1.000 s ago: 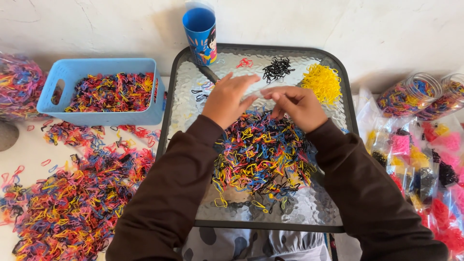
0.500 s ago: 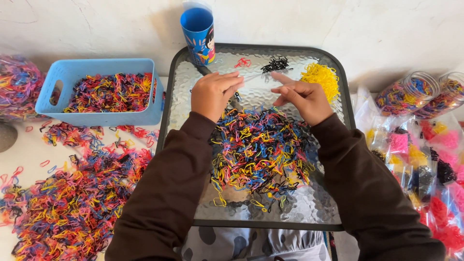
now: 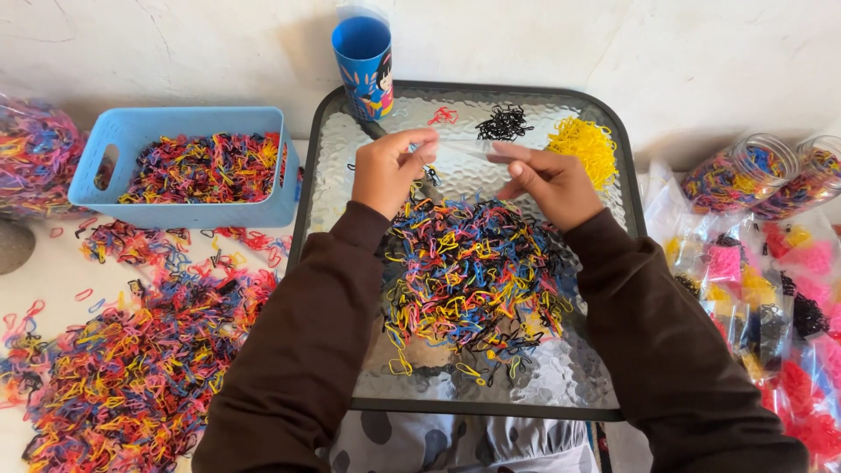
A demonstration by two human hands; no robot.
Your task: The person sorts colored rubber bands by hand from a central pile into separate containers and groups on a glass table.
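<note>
1. Left hand (image 3: 390, 171) and right hand (image 3: 547, 180) each close their grip on an end of a small clear bag (image 3: 460, 147).
2. The bag runs left to right, above the mixed band pile (image 3: 473, 263) on the glass surface (image 3: 578, 377).

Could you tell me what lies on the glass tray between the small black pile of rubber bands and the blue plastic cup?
In the head view, a small red clump of bands lies between the black pile and the blue plastic cup, on the textured glass tray.
</note>
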